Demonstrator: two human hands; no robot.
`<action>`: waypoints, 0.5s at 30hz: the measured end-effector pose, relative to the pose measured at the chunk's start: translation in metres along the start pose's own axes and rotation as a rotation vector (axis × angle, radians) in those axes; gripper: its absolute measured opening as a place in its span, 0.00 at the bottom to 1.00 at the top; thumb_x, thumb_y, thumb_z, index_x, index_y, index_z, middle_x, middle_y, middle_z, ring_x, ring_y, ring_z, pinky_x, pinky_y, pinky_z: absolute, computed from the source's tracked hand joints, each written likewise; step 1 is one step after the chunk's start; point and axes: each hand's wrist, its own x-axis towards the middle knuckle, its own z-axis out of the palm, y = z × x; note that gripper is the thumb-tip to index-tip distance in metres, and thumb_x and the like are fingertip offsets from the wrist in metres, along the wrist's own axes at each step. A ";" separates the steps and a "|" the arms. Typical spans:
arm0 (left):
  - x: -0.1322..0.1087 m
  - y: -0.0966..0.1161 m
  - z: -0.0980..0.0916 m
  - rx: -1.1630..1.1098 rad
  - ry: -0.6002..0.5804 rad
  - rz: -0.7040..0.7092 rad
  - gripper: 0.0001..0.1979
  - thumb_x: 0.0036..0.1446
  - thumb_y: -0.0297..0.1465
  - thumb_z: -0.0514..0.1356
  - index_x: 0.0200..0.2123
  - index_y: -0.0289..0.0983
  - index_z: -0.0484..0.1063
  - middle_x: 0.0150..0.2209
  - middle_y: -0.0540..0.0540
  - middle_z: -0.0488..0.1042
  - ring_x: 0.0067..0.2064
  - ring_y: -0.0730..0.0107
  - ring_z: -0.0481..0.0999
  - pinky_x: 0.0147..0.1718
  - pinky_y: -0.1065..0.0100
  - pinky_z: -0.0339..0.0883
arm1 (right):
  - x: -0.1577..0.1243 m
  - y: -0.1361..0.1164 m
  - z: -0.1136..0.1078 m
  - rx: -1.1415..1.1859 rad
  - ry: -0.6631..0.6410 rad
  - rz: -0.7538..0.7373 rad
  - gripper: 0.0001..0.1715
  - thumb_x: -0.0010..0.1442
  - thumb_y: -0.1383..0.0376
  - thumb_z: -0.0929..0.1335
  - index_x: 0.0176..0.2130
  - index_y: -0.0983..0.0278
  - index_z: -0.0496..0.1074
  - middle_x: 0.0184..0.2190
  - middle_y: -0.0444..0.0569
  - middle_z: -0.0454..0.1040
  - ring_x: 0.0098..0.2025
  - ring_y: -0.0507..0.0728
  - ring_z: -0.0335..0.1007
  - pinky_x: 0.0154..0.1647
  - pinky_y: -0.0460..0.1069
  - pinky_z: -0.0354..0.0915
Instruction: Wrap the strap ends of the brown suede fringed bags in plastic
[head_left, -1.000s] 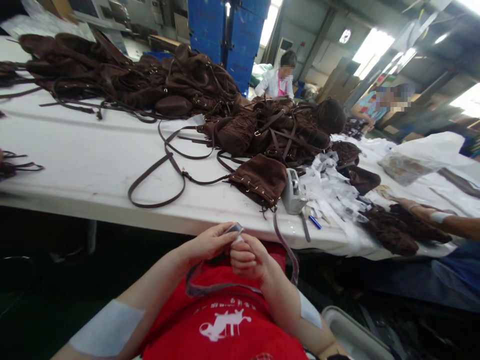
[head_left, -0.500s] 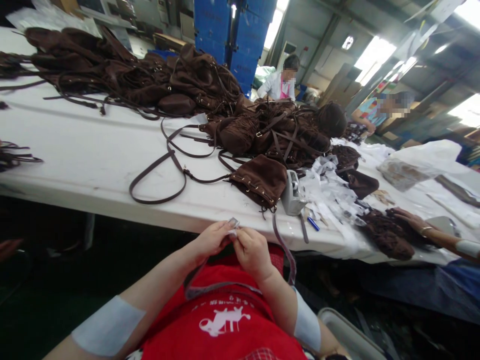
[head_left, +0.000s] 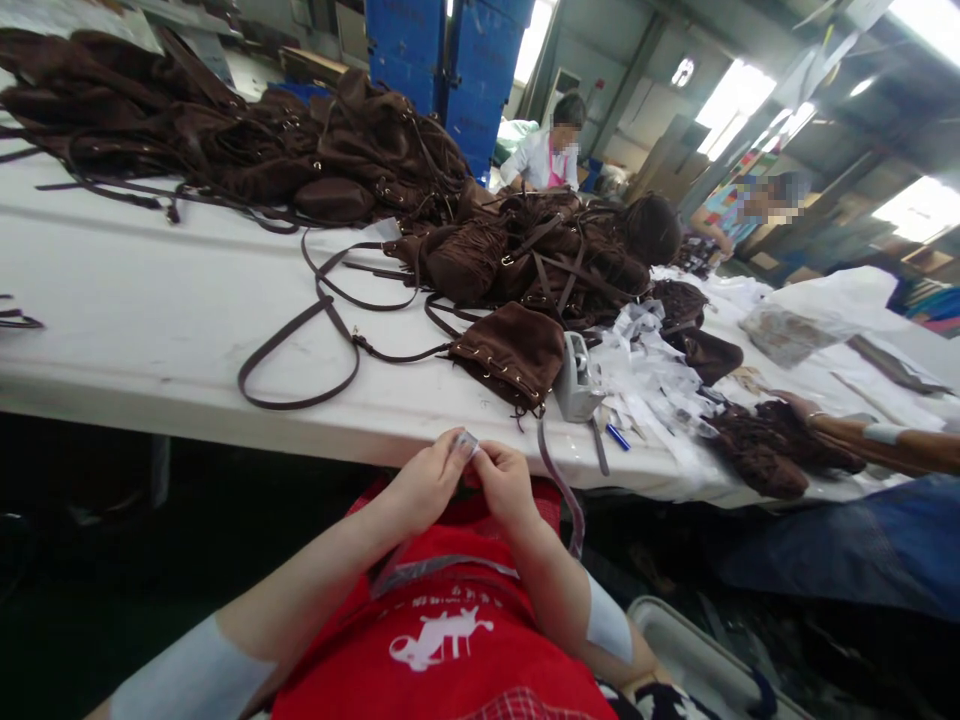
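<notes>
My left hand (head_left: 429, 482) and my right hand (head_left: 507, 484) meet in front of my apron, just off the table's near edge. Both are closed, pinching the end of a bag strap (head_left: 556, 470) wrapped in clear plastic. A shiny bit of plastic wrap (head_left: 466, 440) shows between thumbs and fingertips. From the brown drawstring bag (head_left: 511, 352), the strap hangs over the edge and loops across my lap. The bag lies on the table with gold eyelets along its opening; its bare strap end (head_left: 300, 352) curls out to the left.
Brown bags (head_left: 360, 150) are heaped along the white table (head_left: 135, 300). Right of the nearest bag stand a grey tape dispenser (head_left: 577, 385), a blue marker (head_left: 618, 437) and crumpled plastic strips (head_left: 645, 365). A co-worker's arm (head_left: 877, 432) reaches in at right; two people work farther back.
My hands stay together at the strap end, with the fingers slightly shifted. The co-worker's hand at right has moved over the brown bundle. The whole view has swung a little.
</notes>
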 end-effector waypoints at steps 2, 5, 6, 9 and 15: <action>0.003 -0.005 0.001 -0.057 -0.046 0.015 0.22 0.59 0.48 0.52 0.40 0.35 0.72 0.26 0.47 0.73 0.30 0.64 0.73 0.32 0.66 0.66 | 0.002 -0.001 0.002 0.334 -0.030 0.233 0.16 0.55 0.59 0.68 0.23 0.65 0.65 0.16 0.39 0.62 0.16 0.46 0.53 0.17 0.42 0.49; 0.004 -0.008 0.001 -0.141 -0.054 0.030 0.23 0.55 0.47 0.58 0.46 0.36 0.71 0.36 0.46 0.77 0.38 0.63 0.75 0.40 0.65 0.68 | 0.006 -0.006 -0.001 0.756 -0.127 0.542 0.11 0.54 0.64 0.69 0.26 0.66 0.64 0.16 0.36 0.58 0.14 0.42 0.45 0.14 0.39 0.41; 0.004 -0.007 0.001 -0.161 -0.044 0.027 0.25 0.55 0.46 0.59 0.51 0.36 0.68 0.38 0.46 0.77 0.40 0.63 0.75 0.43 0.64 0.68 | 0.007 -0.007 -0.003 0.867 -0.188 0.638 0.09 0.55 0.66 0.69 0.28 0.66 0.64 0.16 0.35 0.57 0.14 0.42 0.44 0.14 0.38 0.40; 0.000 -0.003 -0.003 -0.150 -0.038 0.013 0.31 0.54 0.47 0.59 0.58 0.38 0.62 0.40 0.47 0.77 0.41 0.64 0.76 0.45 0.65 0.69 | 0.008 -0.011 -0.011 1.070 -0.371 0.847 0.06 0.61 0.68 0.65 0.31 0.66 0.64 0.16 0.34 0.55 0.13 0.42 0.43 0.13 0.37 0.41; 0.007 -0.017 -0.010 0.011 -0.062 0.011 0.27 0.44 0.51 0.65 0.44 0.41 0.72 0.37 0.48 0.79 0.39 0.59 0.79 0.39 0.68 0.74 | 0.012 -0.009 -0.011 1.028 -0.531 0.942 0.13 0.62 0.68 0.62 0.25 0.65 0.61 0.13 0.36 0.54 0.12 0.44 0.46 0.13 0.39 0.46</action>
